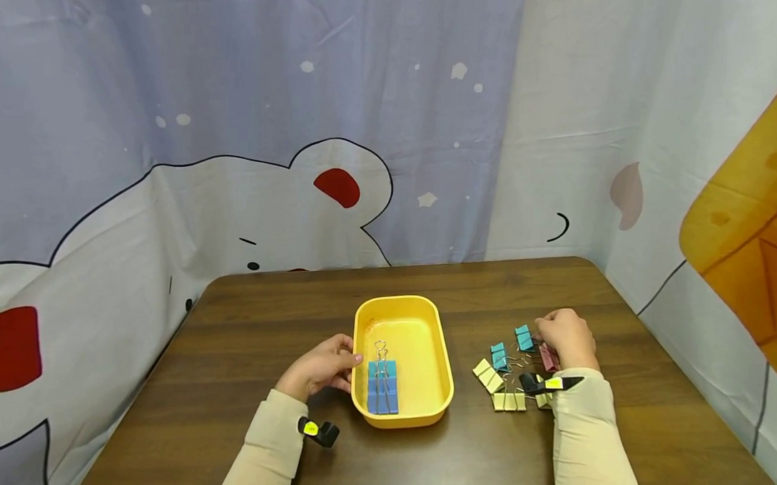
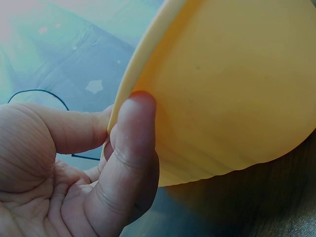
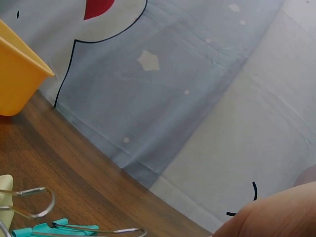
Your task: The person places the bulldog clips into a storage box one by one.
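My left hand point(image 1: 320, 366) grips the left rim of a yellow plastic tray point(image 1: 444, 376), thumb on one side of the wall and fingers on the other, as the left wrist view shows close up. Inside the tray, a teal binder clip point(image 1: 382, 368) and blue binder clips point(image 1: 383, 403) lie in a row with their wire handles up. My right hand point(image 1: 568, 338) is lowered over loose binder clips on the right, fingers bent. A pink binder clip point(image 1: 549, 358) shows under its palm side, and a teal binder clip point(image 1: 524, 338) sits beside the fingertips. I cannot tell whether the fingers pinch the pink clip.
Another teal clip point(image 1: 499, 357) and pale yellow clips point(image 1: 508, 401) lie left of the right hand, one partly behind its wrist strap point(image 1: 550, 384). The brown wooden table point(image 1: 283, 303) ends at a printed curtain point(image 1: 431, 130) behind and to the sides.
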Demonstrator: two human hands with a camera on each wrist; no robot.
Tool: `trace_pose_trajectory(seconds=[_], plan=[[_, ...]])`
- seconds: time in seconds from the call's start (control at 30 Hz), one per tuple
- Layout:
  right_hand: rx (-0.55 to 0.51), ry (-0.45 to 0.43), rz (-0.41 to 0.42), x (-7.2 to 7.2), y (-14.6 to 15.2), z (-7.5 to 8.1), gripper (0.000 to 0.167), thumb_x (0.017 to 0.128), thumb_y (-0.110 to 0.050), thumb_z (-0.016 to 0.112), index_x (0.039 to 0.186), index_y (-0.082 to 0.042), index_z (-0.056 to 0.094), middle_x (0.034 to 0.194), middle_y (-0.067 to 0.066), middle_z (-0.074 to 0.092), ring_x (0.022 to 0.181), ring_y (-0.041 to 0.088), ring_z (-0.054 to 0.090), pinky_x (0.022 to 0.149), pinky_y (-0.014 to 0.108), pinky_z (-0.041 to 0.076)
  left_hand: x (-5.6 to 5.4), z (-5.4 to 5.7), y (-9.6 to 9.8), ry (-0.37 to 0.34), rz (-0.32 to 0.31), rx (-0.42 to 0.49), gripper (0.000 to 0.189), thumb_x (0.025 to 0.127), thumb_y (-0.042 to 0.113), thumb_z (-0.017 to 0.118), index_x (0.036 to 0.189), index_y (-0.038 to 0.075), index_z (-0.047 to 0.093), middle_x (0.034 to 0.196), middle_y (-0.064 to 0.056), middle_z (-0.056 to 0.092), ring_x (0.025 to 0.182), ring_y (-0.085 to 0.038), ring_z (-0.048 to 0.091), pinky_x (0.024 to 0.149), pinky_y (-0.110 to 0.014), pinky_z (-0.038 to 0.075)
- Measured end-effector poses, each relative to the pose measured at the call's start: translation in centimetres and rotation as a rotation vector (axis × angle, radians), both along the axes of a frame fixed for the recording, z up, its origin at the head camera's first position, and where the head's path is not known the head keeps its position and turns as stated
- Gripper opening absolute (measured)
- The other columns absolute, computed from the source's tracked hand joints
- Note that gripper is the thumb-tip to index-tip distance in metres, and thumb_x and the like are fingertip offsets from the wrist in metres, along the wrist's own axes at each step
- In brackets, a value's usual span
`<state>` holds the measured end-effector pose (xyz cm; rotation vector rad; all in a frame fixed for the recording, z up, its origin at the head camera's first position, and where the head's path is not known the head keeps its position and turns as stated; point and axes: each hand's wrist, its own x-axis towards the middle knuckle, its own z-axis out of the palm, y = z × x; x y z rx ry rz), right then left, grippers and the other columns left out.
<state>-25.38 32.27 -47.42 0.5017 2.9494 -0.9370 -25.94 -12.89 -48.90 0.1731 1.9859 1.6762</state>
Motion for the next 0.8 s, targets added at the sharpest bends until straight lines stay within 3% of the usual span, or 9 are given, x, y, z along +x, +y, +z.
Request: trace_pose_trajectory(seconds=[0.2, 0.37, 0.6, 0.8], plan=[[-0.005, -0.02, 0.005, 0.1, -0.1, 0.0, 0.038, 0.1, -0.031, 0.051, 0.103, -0.002, 0.075, 0.08, 0.005, 0.074, 0.1, 0.045, 0.063, 0.071, 0.055, 0.049, 0.0, -0.2, -0.1, -0.005, -0.008, 0.001, 0.036, 0.102, 0.007, 0.055, 0.129, -0.007, 0.035, 0.085, -0.013, 0.058, 0.063, -0.016, 0.058, 0.057, -0.029, 0.061], [-0.012, -0.01, -0.003, 0.1, -0.3, -0.1, 0.037, 0.102, -0.029, 0.051, 0.104, -0.002, 0.075, 0.083, 0.005, 0.075, 0.096, 0.042, 0.064, 0.07, 0.053, 0.049, -0.1, -0.3, -0.2, -0.006, -0.019, 0.006, 0.035, 0.103, 0.006, 0.054, 0.129, -0.008, 0.034, 0.086, -0.014, 0.06, 0.063, -0.016, 0.06, 0.057, -0.029, 0.061], [-0.008, 0.058, -0.06, -0.3, -0.9, 0.2, 0.038, 0.104, -0.032, 0.05, 0.092, -0.008, 0.076, 0.088, 0.009, 0.075, 0.092, 0.039, 0.064, 0.068, 0.048, 0.047, 0.0, -0.2, -0.3, -0.007, -0.013, 0.002, 0.036, 0.103, 0.007, 0.055, 0.129, -0.007, 0.035, 0.086, -0.013, 0.058, 0.063, -0.016, 0.059, 0.056, -0.028, 0.06], [-0.003, 0.092, -0.032, -1.0, -1.5, 1.0, 0.036, 0.105, -0.034, 0.05, 0.109, -0.005, 0.072, 0.09, 0.005, 0.077, 0.1, 0.041, 0.065, 0.071, 0.051, 0.048, -0.1, -0.3, -0.2, -0.006, -0.009, 0.012, 0.036, 0.102, 0.006, 0.055, 0.128, -0.008, 0.034, 0.085, -0.013, 0.058, 0.063, -0.016, 0.058, 0.055, -0.027, 0.06]])
